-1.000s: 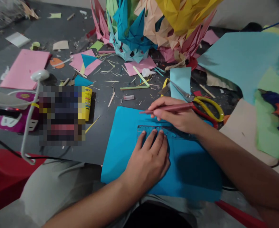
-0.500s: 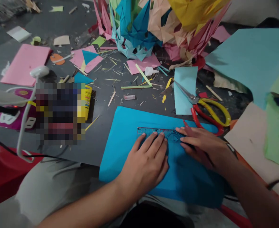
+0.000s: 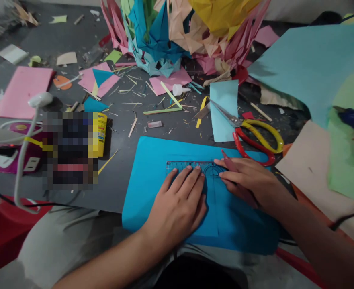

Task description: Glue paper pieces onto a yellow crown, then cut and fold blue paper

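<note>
A blue sheet of paper (image 3: 148,180) lies at the table's front edge, its near part overhanging my lap. On it rests a clear ruler (image 3: 181,163) with a round cut-out. My left hand (image 3: 178,200) lies flat, fingers stretched out, its fingertips pressing on the ruler's lower side. At the ruler's right end, my right hand (image 3: 250,176) has its fingers closed around a reddish pen (image 3: 231,163). The pen slants, one end pointing up past the fingers. A faint straight line runs down the paper beside my left hand.
Scissors with red and yellow handles (image 3: 262,136) lie beyond my right hand, partly over a light blue strip (image 3: 224,116). Folded-paper work (image 3: 177,36) stands at the back. Left are a power strip (image 3: 29,162) and a yellow tube (image 3: 100,134). Paper scraps litter the table.
The whole view has shifted, so things appear slightly farther left. My left hand stays on the ruler and my right hand still holds the pen at its right end.
</note>
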